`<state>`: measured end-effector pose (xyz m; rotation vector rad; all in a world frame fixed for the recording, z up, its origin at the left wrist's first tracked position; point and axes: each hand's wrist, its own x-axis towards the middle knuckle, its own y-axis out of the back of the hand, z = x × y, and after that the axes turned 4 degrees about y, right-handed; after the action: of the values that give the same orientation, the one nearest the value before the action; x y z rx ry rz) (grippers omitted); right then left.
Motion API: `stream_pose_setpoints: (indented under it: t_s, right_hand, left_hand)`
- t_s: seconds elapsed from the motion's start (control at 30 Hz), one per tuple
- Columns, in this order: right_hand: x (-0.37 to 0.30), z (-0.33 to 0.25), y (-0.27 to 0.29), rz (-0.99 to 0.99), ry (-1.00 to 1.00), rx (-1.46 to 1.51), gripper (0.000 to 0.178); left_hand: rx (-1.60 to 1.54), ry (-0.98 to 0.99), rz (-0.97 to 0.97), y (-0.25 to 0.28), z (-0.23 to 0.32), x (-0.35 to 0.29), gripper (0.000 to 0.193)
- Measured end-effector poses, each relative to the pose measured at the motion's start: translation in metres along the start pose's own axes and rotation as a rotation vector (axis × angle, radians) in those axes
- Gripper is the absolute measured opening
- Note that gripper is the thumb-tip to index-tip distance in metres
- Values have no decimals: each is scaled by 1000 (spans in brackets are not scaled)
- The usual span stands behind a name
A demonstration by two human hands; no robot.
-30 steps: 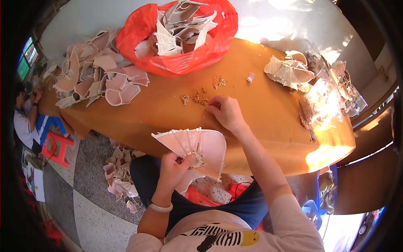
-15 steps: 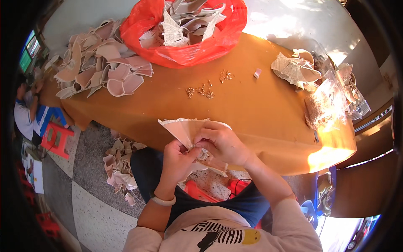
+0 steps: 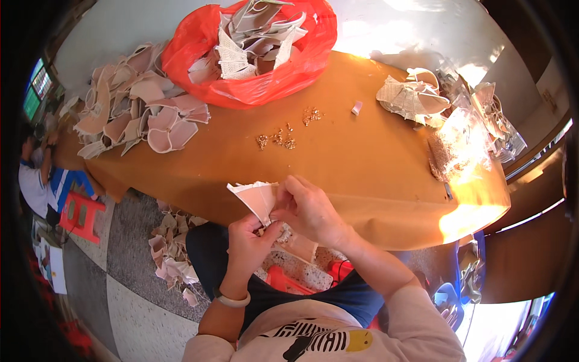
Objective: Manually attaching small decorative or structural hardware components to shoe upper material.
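Observation:
A beige bra [image 3: 258, 198] with pale edging is between my two hands, just over the table's near edge. Its upper part points up and to the left, and a lower flap [image 3: 299, 246] hangs above my lap. My left hand [image 3: 252, 236] pinches the bra at its middle, thumb against the fabric. From the right, my right hand [image 3: 310, 211] closes its fingers on the same piece, close to the left fingertips. Whatever small part sits between the fingertips is hidden. Small gold-coloured metal pieces [image 3: 278, 139] lie in loose clusters on the table beyond my hands.
A red plastic bag [image 3: 253, 90] full of bras stands at the back of the brown-covered table [image 3: 362, 163]. More bras pile up at left [image 3: 145, 99] and right [image 3: 416, 99], beside a clear bag [image 3: 455, 148]. A floor heap [image 3: 172, 247] lies left. A person [image 3: 36, 181] sits far left.
The bra's right part, spread out behind my right hand before, no longer shows there. My right hand has shifted slightly left with its fingers higher. The whole view has tilted a little.

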<state>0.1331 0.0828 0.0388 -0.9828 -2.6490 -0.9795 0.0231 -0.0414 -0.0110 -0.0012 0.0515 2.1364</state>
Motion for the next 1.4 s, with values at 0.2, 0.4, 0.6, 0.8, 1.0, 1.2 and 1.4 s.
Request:
stream_pose_setpoints:
  t_s: [0.2, 0.4, 0.6, 0.8, 1.0, 1.2, 1.4]
  right_hand:
    - [60, 81, 36, 220, -150, -144, 15]
    - [86, 97, 28, 167, -188, -369, 13]
    - [83, 102, 29, 146, -118, -427, 12]
    - [63, 75, 39, 222, -70, -180, 11]
    - [14, 10, 35, 21, 75, 186, 8]
    - [2, 6, 27, -100, 333, -54, 12]
    - [-1, 13, 24, -106, 333, -25, 10]
  left_hand:
    - [-77, 139, -77, 3, 6, 3, 14]
    - [-33, 198, -95, 7, 0, 4, 16]
    - [-257, 217, -227, 12, 13, 3, 18]
    - [-226, 239, -163, 21, 6, 8, 18]
    - [-213, 243, -202, 16, 14, 14, 17]
    - [-340, 207, -194, 3, 36, 15, 17]
    - [-310, 163, -198, -1, 30, 16, 19]
